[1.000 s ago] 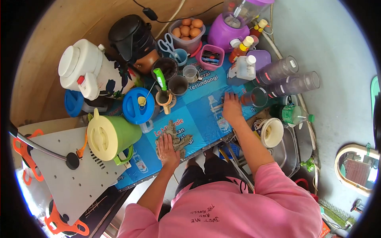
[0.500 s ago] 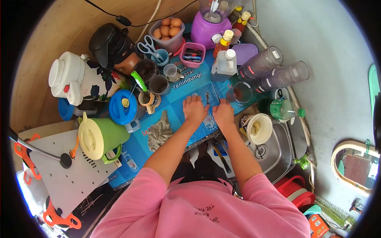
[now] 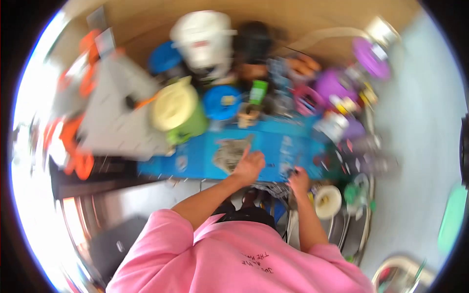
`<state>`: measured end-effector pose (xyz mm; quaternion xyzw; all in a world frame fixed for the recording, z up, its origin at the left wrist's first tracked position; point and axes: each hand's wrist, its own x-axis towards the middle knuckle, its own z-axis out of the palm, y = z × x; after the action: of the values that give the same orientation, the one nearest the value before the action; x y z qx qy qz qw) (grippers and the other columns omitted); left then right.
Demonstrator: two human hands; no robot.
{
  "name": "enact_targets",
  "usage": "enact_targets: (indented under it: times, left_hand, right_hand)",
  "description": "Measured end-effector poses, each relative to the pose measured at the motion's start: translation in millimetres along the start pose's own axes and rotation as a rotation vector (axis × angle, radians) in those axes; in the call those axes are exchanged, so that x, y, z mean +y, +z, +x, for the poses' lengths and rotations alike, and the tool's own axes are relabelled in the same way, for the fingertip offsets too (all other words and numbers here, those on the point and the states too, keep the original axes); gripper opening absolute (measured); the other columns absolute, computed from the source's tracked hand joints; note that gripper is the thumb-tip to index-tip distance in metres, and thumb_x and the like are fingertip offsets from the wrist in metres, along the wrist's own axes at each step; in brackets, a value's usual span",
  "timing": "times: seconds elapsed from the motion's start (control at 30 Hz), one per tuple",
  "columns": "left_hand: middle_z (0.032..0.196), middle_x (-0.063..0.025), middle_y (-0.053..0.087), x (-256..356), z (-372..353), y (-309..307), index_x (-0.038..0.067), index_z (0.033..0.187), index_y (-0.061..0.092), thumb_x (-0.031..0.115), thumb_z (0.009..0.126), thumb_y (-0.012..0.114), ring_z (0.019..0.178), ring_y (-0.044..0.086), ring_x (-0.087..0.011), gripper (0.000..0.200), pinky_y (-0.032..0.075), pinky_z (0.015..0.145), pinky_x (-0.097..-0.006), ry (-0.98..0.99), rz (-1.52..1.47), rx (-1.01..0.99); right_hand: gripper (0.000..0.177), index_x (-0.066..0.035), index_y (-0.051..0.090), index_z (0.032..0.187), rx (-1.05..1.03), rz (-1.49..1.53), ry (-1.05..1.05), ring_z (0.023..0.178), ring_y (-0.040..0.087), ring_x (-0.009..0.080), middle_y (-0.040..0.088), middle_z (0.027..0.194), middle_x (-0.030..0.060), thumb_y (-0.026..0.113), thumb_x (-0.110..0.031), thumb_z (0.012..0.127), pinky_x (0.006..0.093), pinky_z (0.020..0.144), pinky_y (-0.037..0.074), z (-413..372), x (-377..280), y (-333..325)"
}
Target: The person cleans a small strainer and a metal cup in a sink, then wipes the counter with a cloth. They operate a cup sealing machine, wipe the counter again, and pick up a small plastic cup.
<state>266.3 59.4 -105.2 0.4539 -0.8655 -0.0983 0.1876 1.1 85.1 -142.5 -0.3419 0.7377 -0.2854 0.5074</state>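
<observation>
My left hand (image 3: 250,165) is over the blue table cover (image 3: 195,156), at the right edge of a crumpled grey cloth (image 3: 229,155). Its fingers look apart, one pointing up along the cloth, and it holds nothing I can see. Near the front edge of the counter, my right hand (image 3: 299,181) is closed. A small dark thing (image 3: 293,172) shows at its fingertips, too blurred to name. A pale tub (image 3: 328,202) stands just right of that hand.
A green pitcher with a yellow lid (image 3: 176,107), a blue-lidded container (image 3: 222,103) and a white flask (image 3: 202,41) line the back left. Purple blender parts (image 3: 337,88) and bottles stand to the right. A grey board (image 3: 117,112) lies far left.
The view has swung left, blurring everything. My left hand has moved left to the cloth. My right hand has drawn back toward the front edge, with a small dark thing at its fingertips.
</observation>
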Motion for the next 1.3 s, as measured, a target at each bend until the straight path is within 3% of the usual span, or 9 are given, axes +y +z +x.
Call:
enact_targets:
  times: [0.13, 0.3, 0.53, 0.6, 0.97, 1.07, 1.17, 1.23, 1.3]
  left_hand:
    - [0.105, -0.0132, 0.064, -12, -163, -91, 0.007, 0.100, 0.058, 0.017, 0.091, 0.060, 0.108, 0.061, -0.0339, 0.013, 0.032, 0.115, -0.0533, -0.424, -0.162, 0.067]
    - [0.082, -0.0250, 0.065, 33, -412, -120, 0.006, 0.103, 0.054, 0.020, 0.095, 0.056, 0.081, 0.064, -0.0460, 0.016, 0.048, 0.070, -0.0562, -1.428, -0.236, 0.363]
    - [0.101, -0.0227, 0.070, 170, -730, -66, 0.007, 0.100, 0.065, 0.028, 0.093, 0.064, 0.099, 0.067, -0.0413, 0.022, 0.053, 0.086, -0.0491, -2.393, -0.167, 0.788]
    - [0.106, -0.0224, 0.069, 195, -798, -65, 0.007, 0.102, 0.065, 0.028, 0.092, 0.066, 0.104, 0.066, -0.0411, 0.023, 0.052, 0.090, -0.0488, -2.596, -0.241, 0.819]
    - [0.102, -0.0228, 0.070, 144, -1088, -9, 0.004, 0.097, 0.070, 0.020, 0.092, 0.054, 0.101, 0.066, -0.0436, 0.024, 0.052, 0.089, -0.0529, -2.696, -0.133, 0.707]
    - [0.099, -0.0206, 0.071, 119, -1073, -20, 0.001, 0.091, 0.073, 0.022, 0.088, 0.055, 0.094, 0.068, -0.0401, 0.027, 0.052, 0.087, -0.0500, -2.802, -0.174, 0.800]
    - [0.106, -0.0196, 0.070, 101, -1030, -24, 0.002, 0.086, 0.075, 0.022, 0.084, 0.055, 0.101, 0.066, -0.0358, 0.028, 0.051, 0.089, -0.0458, -2.487, -0.015, 0.458]
    - [0.133, -0.0245, 0.058, 76, -1035, 71, -0.005, 0.118, 0.063, 0.023, 0.090, 0.053, 0.124, 0.055, -0.0383, 0.040, 0.045, 0.106, -0.0447, -2.262, -0.001, 0.508]
    - [0.137, -0.0261, 0.054, 62, -964, 31, -0.003, 0.132, 0.055, 0.029, 0.094, 0.059, 0.127, 0.052, -0.0380, 0.050, 0.043, 0.109, -0.0436, -2.129, -0.311, 0.309]
  right_hand:
    - [0.017, -0.006, 0.066, 0.104, -0.230, -0.085, -0.046, 0.063, 0.062, 0.0168, 0.065, 0.083, 0.0077, 0.053, -0.006, 0.094, 0.0320, 0.049, 0.055, 10, 4, 7]
    - [0.014, -0.002, 0.063, 0.100, -0.286, -0.295, -0.001, 0.058, 0.058, 0.0176, 0.059, 0.077, 0.0089, 0.054, -0.004, 0.090, 0.0329, 0.049, 0.054, 27, -6, 27]
    - [0.013, -0.002, 0.062, 0.099, -0.284, -0.165, 0.066, 0.071, 0.061, 0.0208, 0.058, 0.081, 0.0097, 0.053, -0.006, 0.091, 0.0357, 0.065, 0.058, 6, -29, 54]
    - [0.037, -0.003, 0.054, 0.128, -0.228, -0.145, 0.157, 0.074, 0.062, 0.0240, 0.060, 0.097, 0.0130, 0.048, 0.000, 0.091, 0.0371, 0.069, 0.059, -18, -30, 65]
    - [0.044, 0.005, 0.050, 0.134, -0.541, -0.868, -0.171, 0.098, 0.060, 0.0359, 0.052, 0.115, 0.0205, 0.044, 0.000, 0.090, 0.0414, 0.081, 0.060, -284, -28, 135]
    - [0.046, 0.006, 0.049, 0.135, -0.579, -0.895, -0.265, 0.103, 0.060, 0.0381, 0.050, 0.118, 0.0219, 0.043, 0.000, 0.090, 0.0422, 0.084, 0.061, -320, -29, 145]
    - [0.035, 0.000, 0.051, 0.128, -0.496, -0.442, 0.044, 0.082, 0.067, 0.0311, 0.060, 0.103, 0.0165, 0.046, 0.001, 0.094, 0.0434, 0.074, 0.061, -337, -23, 165]
    - [0.040, 0.000, 0.046, 0.134, -0.542, -0.368, 0.061, 0.087, 0.069, 0.0352, 0.060, 0.113, 0.0192, 0.043, 0.003, 0.095, 0.0471, 0.078, 0.061, -344, -9, 151]
    - [0.038, 0.000, 0.045, 0.134, -0.509, -0.292, 0.058, 0.087, 0.069, 0.0351, 0.061, 0.113, 0.0194, 0.042, 0.003, 0.096, 0.0478, 0.079, 0.061, -358, 6, 139]
